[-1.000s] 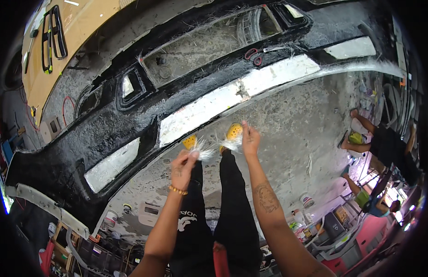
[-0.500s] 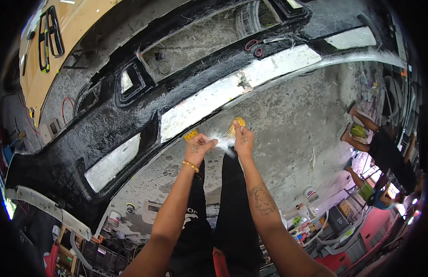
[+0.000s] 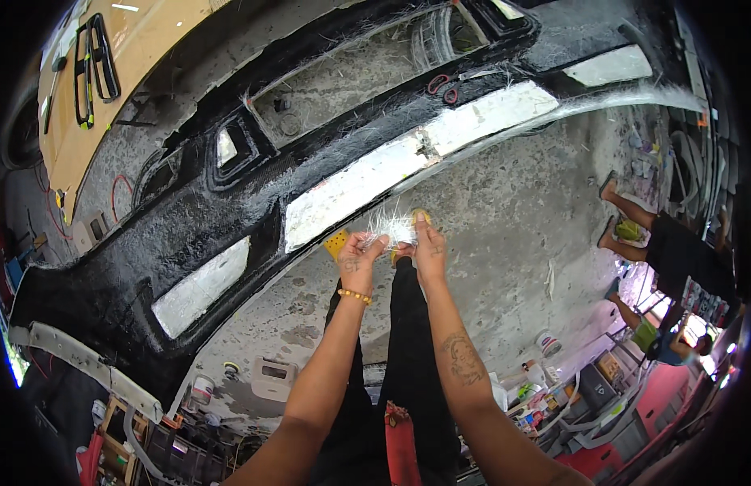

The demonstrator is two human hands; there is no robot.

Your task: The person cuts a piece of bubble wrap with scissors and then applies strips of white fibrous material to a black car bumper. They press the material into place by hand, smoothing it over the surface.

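A small tuft of white glass-fibre strands [image 3: 394, 226] is stretched between my two hands, its loose ends fanning up and outward. My left hand [image 3: 361, 255], with a beaded bracelet at the wrist, pinches its left side. Thumb and fingers of my right hand [image 3: 428, 241] grip the other side. Just beyond both hands lies a long black bumper-like fibre panel [image 3: 270, 188] with white rectangular patches [image 3: 355, 190] along it. Red-handled scissors [image 3: 450, 91] rest on this panel, with stray fibres around them.
A tan board [image 3: 136, 49] carrying black frames [image 3: 95, 69] is at the far left. Two people [image 3: 675, 251] are at the right. Tubs and tools [image 3: 545, 401] crowd the lower right; a pale plastic part [image 3: 273, 378] lies on the concrete floor [image 3: 505, 219].
The strands between my hands have gone from a flat, drawn-out wisp to a bunched, spiky tuft. My left hand has shifted slightly right and down, closer to the right one.
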